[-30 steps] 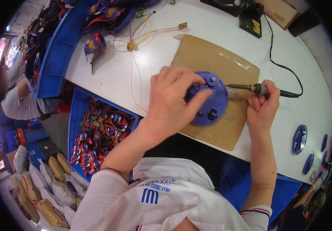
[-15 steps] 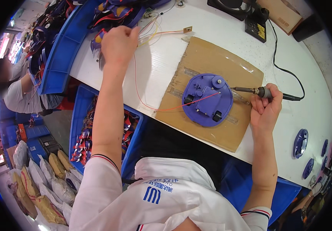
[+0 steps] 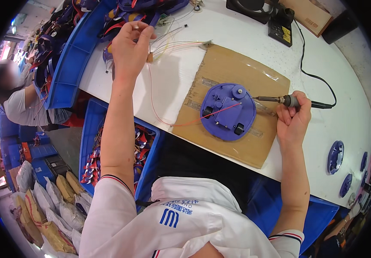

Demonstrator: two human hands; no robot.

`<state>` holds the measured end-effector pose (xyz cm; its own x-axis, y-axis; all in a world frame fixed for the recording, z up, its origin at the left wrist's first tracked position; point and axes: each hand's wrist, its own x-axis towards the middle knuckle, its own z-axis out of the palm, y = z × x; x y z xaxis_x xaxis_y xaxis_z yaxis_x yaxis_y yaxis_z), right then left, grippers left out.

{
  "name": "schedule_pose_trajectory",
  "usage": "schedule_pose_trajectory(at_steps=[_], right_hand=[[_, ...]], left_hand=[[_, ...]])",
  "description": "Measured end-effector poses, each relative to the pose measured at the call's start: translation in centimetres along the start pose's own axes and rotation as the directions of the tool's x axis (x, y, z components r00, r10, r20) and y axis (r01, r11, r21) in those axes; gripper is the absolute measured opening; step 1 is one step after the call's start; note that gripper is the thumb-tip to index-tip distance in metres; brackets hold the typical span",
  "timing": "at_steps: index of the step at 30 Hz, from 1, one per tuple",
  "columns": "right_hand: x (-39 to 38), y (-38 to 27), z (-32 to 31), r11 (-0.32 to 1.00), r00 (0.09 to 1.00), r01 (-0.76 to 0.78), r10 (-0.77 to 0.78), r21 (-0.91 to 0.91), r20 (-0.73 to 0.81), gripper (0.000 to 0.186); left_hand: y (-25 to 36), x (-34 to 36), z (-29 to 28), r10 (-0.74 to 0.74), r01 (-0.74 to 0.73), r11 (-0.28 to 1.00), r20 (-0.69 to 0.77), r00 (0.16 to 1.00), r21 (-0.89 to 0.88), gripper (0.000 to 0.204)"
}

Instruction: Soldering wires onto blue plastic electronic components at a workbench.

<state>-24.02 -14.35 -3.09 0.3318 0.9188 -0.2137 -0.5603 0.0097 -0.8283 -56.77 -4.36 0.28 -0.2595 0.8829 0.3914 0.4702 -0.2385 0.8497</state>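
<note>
My right hand (image 3: pixel 295 115) grips a soldering iron (image 3: pixel 269 99). Its tip points left, at the right rim of a round purple plastic base (image 3: pixel 233 119). On that base are small black wheels, a round post and a raised box, with a red wire (image 3: pixel 185 125) joined near the box. The wire runs left and up toward my left hand (image 3: pixel 130 53), which is closed in a pinch over a tangle of thin wires (image 3: pixel 172 44). What its fingertips hold is too small to make out. A small brown piece (image 3: pixel 150 57) shows beside them.
The base lies on a cardboard sheet (image 3: pixel 211 148) on the white table. Blue bins (image 3: pixel 71 60) of purple and red parts stand left and below. A fan (image 3: pixel 254 9), black box (image 3: pixel 280 33) and iron's cord lie far right; purple rings (image 3: pixel 335 157) near right. Someone sits left.
My left hand has turned and its fingers have shifted among the wires. The small board at the wires' far end has gone from there; a brown piece now shows by my hand.
</note>
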Motion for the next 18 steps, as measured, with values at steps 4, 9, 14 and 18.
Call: schedule_pose_trajectory(at_steps=[4,9,14,18], right_hand=[[0.0,-0.1,-0.2,1.0,1.0,-0.012,0.012,0.006,0.004,0.015],[-0.1,-0.3,-0.1,1.0,1.0,-0.016,0.016,0.009,0.003,0.016],[-0.1,-0.3,0.3,1.0,1.0,-0.012,0.013,0.015,-0.009,0.014],[-0.4,-0.3,0.3,0.999,1.0,-0.025,0.025,0.022,-0.003,0.013]], left_hand=[[1.6,0.7,-0.3,0.209,-0.195,0.971,-0.095,0.973,0.14,0.007],[3.1,-0.8,-0.5,0.472,-0.409,0.829,-0.086,0.877,0.382,0.008],[-0.5,-4.3,-1.1,0.363,-0.346,0.783,0.072,0.929,0.516,0.011],[-3.8,-4.3,-1.2,0.24,-0.198,0.777,0.009,0.971,0.598,0.008]])
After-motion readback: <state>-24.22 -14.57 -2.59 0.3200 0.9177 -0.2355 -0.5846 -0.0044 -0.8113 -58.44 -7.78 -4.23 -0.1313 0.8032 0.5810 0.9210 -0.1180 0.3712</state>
